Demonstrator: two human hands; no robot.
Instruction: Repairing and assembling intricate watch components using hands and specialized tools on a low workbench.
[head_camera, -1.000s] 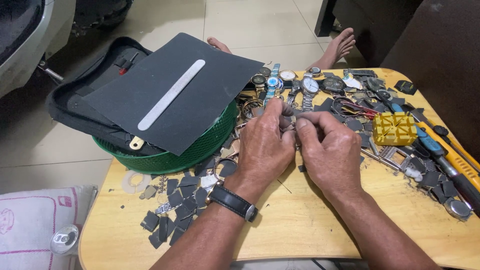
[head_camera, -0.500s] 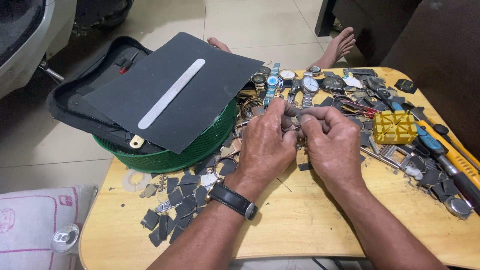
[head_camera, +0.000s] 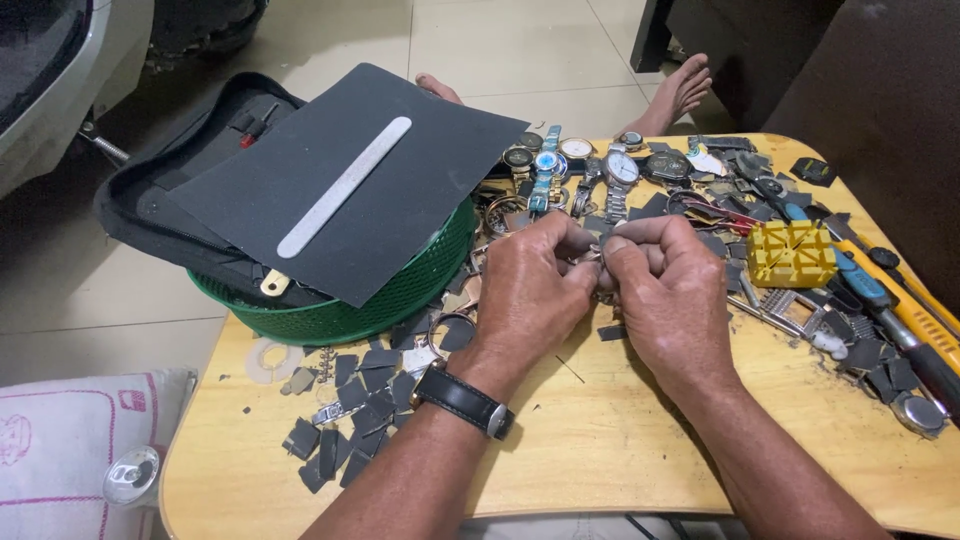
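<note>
Small metal part was pinched between left hand and right hand, right of the green basket holding a black case.

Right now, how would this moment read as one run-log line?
left hand: pinching small metal part | right hand: pinching same part | place: above wooden table | nearby: watches, green basket

left hand, right hand, fingertips pinched together
</note>
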